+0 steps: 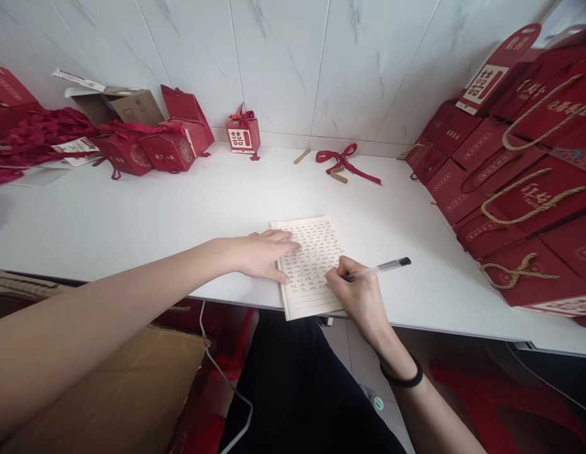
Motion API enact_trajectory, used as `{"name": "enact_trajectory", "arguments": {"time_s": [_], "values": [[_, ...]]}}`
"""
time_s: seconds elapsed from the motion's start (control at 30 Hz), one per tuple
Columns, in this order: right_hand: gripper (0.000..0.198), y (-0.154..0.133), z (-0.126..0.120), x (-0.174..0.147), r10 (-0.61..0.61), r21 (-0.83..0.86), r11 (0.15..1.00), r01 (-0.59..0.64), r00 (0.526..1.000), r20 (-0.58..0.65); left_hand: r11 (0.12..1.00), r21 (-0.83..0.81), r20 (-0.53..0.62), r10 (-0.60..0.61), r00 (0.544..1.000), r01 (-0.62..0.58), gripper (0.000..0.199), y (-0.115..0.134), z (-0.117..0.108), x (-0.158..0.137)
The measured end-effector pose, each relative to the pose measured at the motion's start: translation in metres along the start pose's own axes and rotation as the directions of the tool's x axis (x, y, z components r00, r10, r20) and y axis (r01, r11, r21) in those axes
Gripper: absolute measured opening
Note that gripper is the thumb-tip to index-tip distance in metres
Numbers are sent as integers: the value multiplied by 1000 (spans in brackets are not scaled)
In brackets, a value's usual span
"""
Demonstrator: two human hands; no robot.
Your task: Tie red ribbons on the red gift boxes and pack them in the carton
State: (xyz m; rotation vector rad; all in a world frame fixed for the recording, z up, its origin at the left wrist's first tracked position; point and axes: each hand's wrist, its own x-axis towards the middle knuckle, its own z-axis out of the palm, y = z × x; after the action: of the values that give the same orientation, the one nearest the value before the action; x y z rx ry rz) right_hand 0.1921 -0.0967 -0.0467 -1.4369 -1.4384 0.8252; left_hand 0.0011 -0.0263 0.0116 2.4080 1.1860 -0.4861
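Observation:
A lined notebook [311, 306] lies on the white table, its lower edge reaching past the table's front edge. Rows of handwriting cover most of the page, with a few bare lines at the bottom. My left hand [264, 255] rests flat across the page's left side, fingers spread. In my right hand [361, 293] is a pen [382, 267] with a clear barrel and a black end, which points up to the right. The pen's tip is hidden behind my fingers, close to the lowest written lines.
Red gift boxes and bags with rope handles [533, 195] are stacked at the right. A small red box [243, 133] and a red ribbon [352, 164] lie near the tiled wall. More red boxes [172, 151] and an opened carton [139, 107] stand at the left. A cardboard box [117, 391] sits below.

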Motion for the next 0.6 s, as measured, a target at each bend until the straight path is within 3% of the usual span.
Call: {"name": "enact_trajectory", "arguments": {"time_s": [0.1,0.23,0.37,0.47,0.6], "values": [[31,2,-5,0,43,225,974,-27,997,-64,1000,-6,-2,9,1000,-9,78,0,-1,-1],[41,11,-13,1,187,596,798,-93,978,-97,999,-18,-25,37,999,-38,75,-1,-1,-2],[47,16,-16,0,237,737,666,-114,969,-64,997,-10,-127,70,989,-72,63,-5,-2,-5],[48,20,-16,-2,264,754,639,-152,964,-29,999,-2,-180,-37,983,37,57,-11,-7,-14],[55,26,-14,-1,286,735,648,-201,958,10,955,64,-196,-274,942,291,51,-28,-15,-32]]}}
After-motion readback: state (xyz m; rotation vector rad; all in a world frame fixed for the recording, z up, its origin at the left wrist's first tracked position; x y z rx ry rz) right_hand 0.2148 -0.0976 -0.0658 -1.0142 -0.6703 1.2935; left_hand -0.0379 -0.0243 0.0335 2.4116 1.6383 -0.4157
